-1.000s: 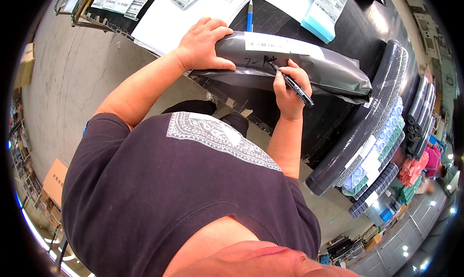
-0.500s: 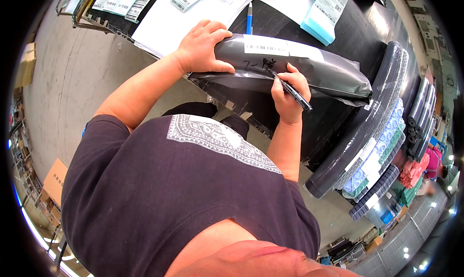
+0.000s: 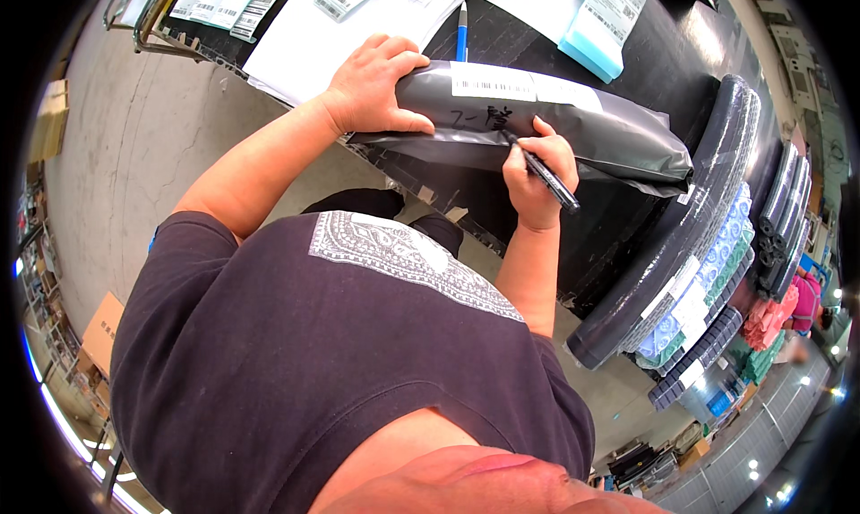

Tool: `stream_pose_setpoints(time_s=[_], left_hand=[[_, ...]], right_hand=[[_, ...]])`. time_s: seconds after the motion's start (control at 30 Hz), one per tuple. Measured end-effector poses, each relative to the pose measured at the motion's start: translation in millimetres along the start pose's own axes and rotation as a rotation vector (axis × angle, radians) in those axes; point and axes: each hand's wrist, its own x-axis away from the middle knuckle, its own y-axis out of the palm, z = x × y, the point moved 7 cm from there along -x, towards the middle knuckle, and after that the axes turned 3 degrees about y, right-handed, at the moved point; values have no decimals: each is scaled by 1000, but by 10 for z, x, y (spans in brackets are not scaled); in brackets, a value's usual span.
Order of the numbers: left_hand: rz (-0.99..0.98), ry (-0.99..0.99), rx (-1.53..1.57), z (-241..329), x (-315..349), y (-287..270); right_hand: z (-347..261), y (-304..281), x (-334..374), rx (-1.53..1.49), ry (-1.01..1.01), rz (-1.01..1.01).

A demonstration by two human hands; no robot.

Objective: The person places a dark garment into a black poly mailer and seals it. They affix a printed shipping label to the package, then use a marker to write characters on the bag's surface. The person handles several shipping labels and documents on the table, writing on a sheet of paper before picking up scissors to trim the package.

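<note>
Though plump, opaque black bag (image 3: pixel 584 126).

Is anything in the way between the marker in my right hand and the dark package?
Nothing visible stands between them. Your right hand holds the black marker with its tip at the dark package, by the handwriting. Your left hand is on the package's left end, clear of the marker.
</note>
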Motion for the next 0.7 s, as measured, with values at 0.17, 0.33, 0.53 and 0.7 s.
stream_pose_setpoints(time_s=[0.17, 0.33, 0.53, 0.7], left_hand=[[7, 5, 4, 1, -11, -3], [-4, 3, 10, 3, 0, -10], [5, 11, 12, 9, -5, -13], [7, -7, -15, 2, -10, -3]], right_hand=[[20, -6, -9, -34, 71, 27], [119, -56, 60, -117, 138, -39], [112, -135, -12, -39, 120, 42], [124, -134, 2, 5, 88, 17]])
